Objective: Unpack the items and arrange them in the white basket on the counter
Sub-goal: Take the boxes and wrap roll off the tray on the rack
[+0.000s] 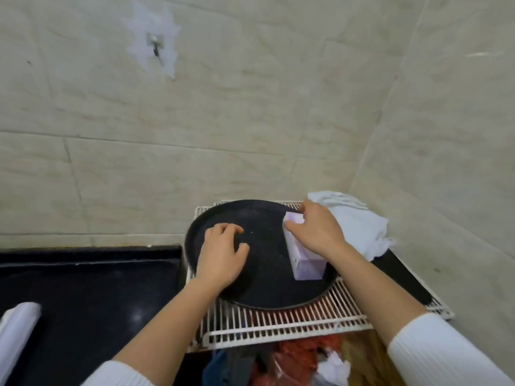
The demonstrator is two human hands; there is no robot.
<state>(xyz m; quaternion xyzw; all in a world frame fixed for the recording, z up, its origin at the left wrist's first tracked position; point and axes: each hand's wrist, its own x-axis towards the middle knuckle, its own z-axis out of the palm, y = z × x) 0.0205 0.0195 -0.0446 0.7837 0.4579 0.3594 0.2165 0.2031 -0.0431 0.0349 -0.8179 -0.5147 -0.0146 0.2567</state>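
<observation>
A pale purple box (305, 263) lies on the right side of a round black tray (267, 285). My right hand (317, 232) covers the box's far end, with fingers wrapped around it. My left hand (221, 254) rests on the tray's left part, fingers curled and apart, with nothing in it. The tray sits on a white wire rack (278, 321) on the counter. No basket wall shows apart from this rack.
A white cloth (359, 221) is bunched at the rack's far right corner by the tiled wall. The black counter (83, 288) spreads to the left, with a white roll (16, 327) at its left edge. Red, blue and white packages (301, 360) lie below the rack.
</observation>
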